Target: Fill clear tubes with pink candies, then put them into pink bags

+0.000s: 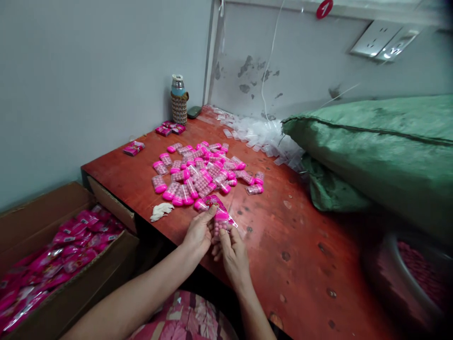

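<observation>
In front of me, a small clear candy box (221,222) with a bright pink cap and pink beads inside is held between both hands. My left hand (198,233) is closed, its thumb against the capped end. My right hand (234,257) pinches the clear lower end with thumb and fingers. Just behind the box, a pink printed packet (214,202) shows; whether a finger touches it I cannot tell. Beyond my hands spreads a loose pile of similar filled candy boxes (201,179) on the red table (283,283).
A crumpled white cloth (162,211) lies near the left table edge. Below stands a carton (106,264) of pink packets (76,236). Clear empty cases (264,134) lie by the wall, beside a green sack (371,146). A tub (392,264) holds pink beads. A bottle (179,101) stands behind.
</observation>
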{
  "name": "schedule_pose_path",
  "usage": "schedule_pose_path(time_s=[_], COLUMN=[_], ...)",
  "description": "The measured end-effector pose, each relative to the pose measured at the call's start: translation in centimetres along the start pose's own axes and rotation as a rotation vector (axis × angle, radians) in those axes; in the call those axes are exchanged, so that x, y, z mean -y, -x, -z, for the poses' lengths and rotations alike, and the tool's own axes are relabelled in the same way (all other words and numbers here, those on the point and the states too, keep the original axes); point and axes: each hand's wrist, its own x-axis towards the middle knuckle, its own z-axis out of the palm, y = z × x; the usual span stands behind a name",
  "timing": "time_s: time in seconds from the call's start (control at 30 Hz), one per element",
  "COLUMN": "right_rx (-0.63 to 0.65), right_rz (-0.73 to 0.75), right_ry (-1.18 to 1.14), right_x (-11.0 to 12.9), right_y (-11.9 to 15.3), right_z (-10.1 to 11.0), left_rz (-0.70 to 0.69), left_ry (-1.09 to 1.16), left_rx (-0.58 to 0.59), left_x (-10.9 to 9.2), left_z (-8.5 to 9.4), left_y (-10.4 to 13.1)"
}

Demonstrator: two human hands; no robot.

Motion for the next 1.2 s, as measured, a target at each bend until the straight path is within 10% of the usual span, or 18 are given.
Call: schedule_pose_path(time_s=[0.4,0.97,1.2], right_rx=[-0.076,0.119,-0.012], right_rz=[0.138,-0.037,0.032], right_ry=[0.134,-0.348,-0.24], right_x=[-0.7,-0.3,-0.6], right_y=[-0.1,0.1,0.5], right_z=[0.1,0.5,0.4], left_rz=[-0.029,-0.013,0.013], left_ry=[-0.285,-0.497,-0.531], left_rx=[0.141,0.264,0.302], left_x=[-0.6,-1.1,-0.3], left_z=[0.3,0.3,0.9], left_y=[0.0,0.9,1.3])
